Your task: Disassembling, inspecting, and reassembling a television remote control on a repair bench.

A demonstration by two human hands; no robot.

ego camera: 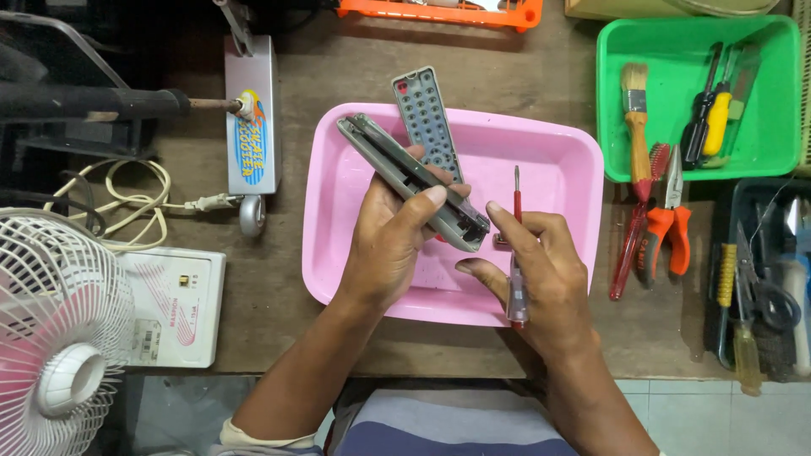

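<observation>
My left hand (390,245) grips a grey remote-control casing (405,176) on its edge, held at a slant above the pink tray (557,160). My right hand (541,274) holds a thin screwdriver (517,253) with a clear handle and red shaft, tip pointing away from me, close to the casing's lower end. A grey keypad panel (427,114) with rows of buttons leans on the tray's far rim, just behind the casing.
A green bin (781,101) at the right holds a brush and screwdrivers. Orange-handled pliers (667,215) lie beside it. A dark box (743,270) of tools sits at the far right. A toy scooter (250,118), white cord, white box (177,304) and fan (51,338) stand left.
</observation>
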